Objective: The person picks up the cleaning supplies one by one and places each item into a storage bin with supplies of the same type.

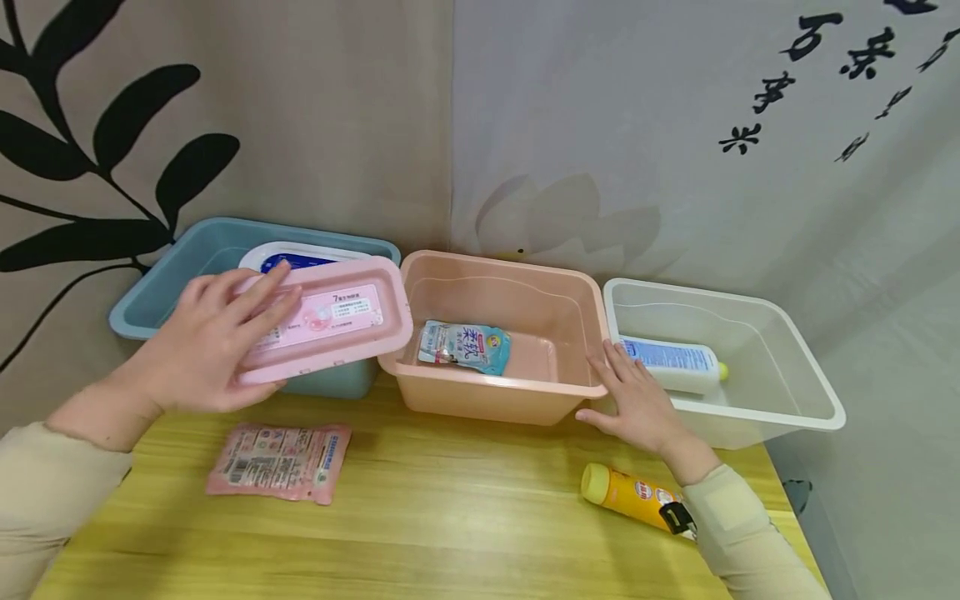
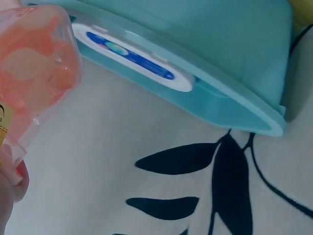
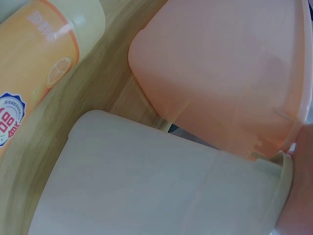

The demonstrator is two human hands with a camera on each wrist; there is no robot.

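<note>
My left hand (image 1: pixel 210 342) grips a pink rectangular box (image 1: pixel 330 312) with a printed label, thumb below and fingers over its face. The box is tilted above the front right corner of the blue bin (image 1: pixel 142 304); in the left wrist view its side looks clear with pink-orange contents. Inside that bin is a white pack with a blue label (image 2: pixel 132 56). My right hand (image 1: pixel 637 408) rests with spread fingers on the adjoining rims of the peach bin (image 1: pixel 487 398) and the white bin (image 1: pixel 787 417).
A blue-and-white pouch (image 1: pixel 465 347) lies in the peach bin, and a white bottle (image 1: pixel 675 367) in the white bin. On the wooden table (image 1: pixel 450 517) are a pink soft packet (image 1: pixel 279 462) and a yellow-orange bottle (image 1: pixel 630 496), partly under the right wrist. A printed curtain (image 1: pixel 337 125) hangs behind.
</note>
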